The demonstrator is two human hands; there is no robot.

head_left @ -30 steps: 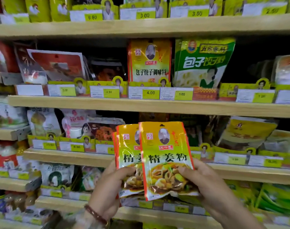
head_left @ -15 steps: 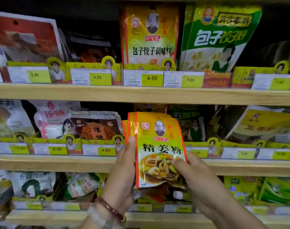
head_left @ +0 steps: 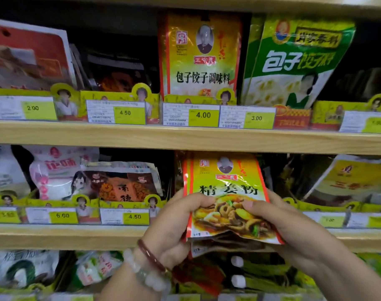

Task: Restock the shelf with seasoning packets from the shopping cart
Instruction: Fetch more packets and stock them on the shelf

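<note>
Above the fingers, a dark gap opens behind the ginger packets; the wooden shelf board caps it, noodle packets crowd left.

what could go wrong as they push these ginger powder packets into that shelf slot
The packets are a loose stack pinched by the left hand and right hand; the back ones could slip out below. The slot under the upper shelf looks tight, so the tops may bend. They could also knock the price tag beside the slot.

Left wrist: thin dark-red bangle, pale bead bracelet with whitish and greenish beads. Right forearm bare, no sleeve.
</note>
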